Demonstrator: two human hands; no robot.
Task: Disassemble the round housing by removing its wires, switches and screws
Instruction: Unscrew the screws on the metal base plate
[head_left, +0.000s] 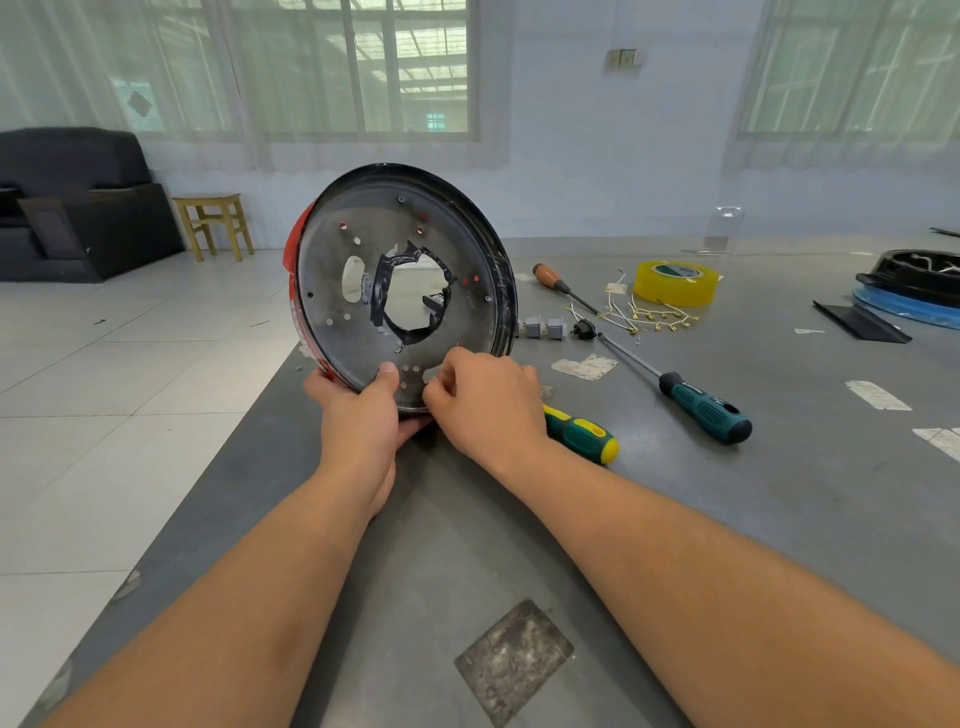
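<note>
On the grey table (727, 493), both hands grip the round housing (332, 291) on edge, hollow facing the camera.

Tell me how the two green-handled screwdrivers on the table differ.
The long screwdriver lies fully in view, its dark green and black handle toward the person and its thin shaft running up to the loose wires. The short screwdriver has a green handle with yellow trim, and the right hand hides its tip end. The long one lies farther right. Both rest flat on the grey table, untouched.
</note>
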